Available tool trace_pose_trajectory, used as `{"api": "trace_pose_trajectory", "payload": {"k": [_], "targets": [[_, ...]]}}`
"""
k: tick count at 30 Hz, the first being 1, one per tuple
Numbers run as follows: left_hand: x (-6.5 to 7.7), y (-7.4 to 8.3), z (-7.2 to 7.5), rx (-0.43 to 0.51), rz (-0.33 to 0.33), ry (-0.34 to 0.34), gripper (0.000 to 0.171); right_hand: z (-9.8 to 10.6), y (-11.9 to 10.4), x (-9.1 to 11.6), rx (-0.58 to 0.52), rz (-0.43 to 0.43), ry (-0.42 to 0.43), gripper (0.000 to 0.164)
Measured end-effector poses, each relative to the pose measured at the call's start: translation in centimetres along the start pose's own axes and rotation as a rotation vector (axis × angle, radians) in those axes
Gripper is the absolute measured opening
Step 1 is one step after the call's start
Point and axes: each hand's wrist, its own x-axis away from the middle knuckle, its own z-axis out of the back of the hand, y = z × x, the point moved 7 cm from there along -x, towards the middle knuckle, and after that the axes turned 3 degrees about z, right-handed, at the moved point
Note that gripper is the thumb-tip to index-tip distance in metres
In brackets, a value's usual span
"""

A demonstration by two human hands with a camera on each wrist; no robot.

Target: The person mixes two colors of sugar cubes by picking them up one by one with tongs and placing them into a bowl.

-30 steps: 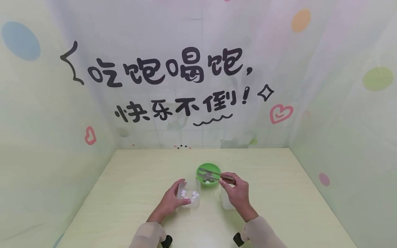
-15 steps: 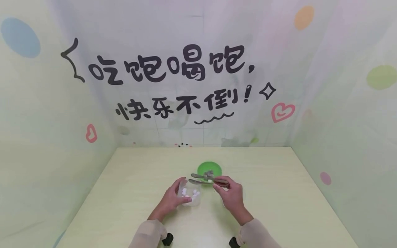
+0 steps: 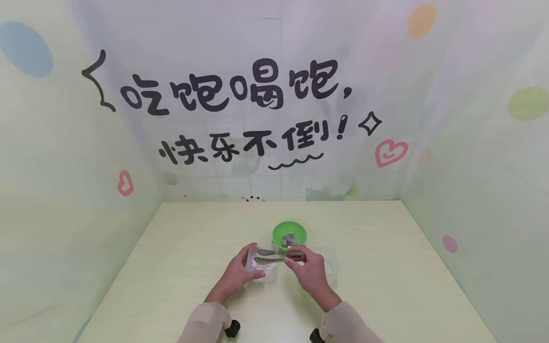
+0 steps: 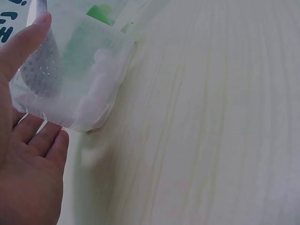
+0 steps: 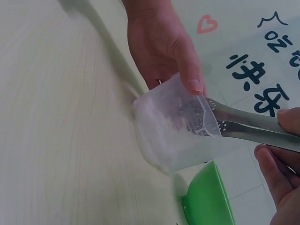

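Note:
My left hand (image 3: 233, 275) grips a clear plastic box (image 3: 269, 277) tipped with its mouth toward the tongs; white pieces lie inside. In the left wrist view the thumb presses the box's rim and the other fingers lie beneath it. My right hand (image 3: 312, 272) holds metal tongs (image 3: 267, 260) by their handles. Their perforated ends reach into the box (image 5: 161, 122), as the right wrist view shows, with the two arms slightly apart. Just behind the hands stands a green bowl (image 3: 282, 230) with greyish cubes (image 3: 288, 239) in it.
Partly hidden by my right hand, a second clear plastic container (image 3: 334, 267) sits on the pale wooden table (image 3: 206, 228). Printed cloth walls (image 3: 197, 186) enclose the table at the back and both sides.
The tongs have moved left and toward me, from over the green bowl into the plastic box. My left hand keeps the box in nearly the same place.

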Motion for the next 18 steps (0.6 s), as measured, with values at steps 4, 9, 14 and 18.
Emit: {"api": "trace_pose_trajectory", "payload": {"k": [4, 9, 14, 18], "targets": [[0.1, 0.1, 0.0, -0.008, 0.011, -0.004, 0.089, -0.4, 0.4, 0.1, 0.019, -0.026, -0.022, 0.022], [0.2, 0.2, 0.0, -0.012, 0.009, 0.000, 0.089, -0.8, 0.3, 0.0, 0.046, -0.039, -0.053, 0.021], [0.1, 0.1, 0.0, -0.006, 0.001, -0.007, 0.090, -1.4, 0.6, -0.1, 0.074, -0.074, -0.100, 0.021], [0.1, 0.0, 0.0, -0.005, 0.002, -0.003, 0.090, -1.9, 1.0, -0.3, 0.095, -0.105, -0.116, 0.022]]}}
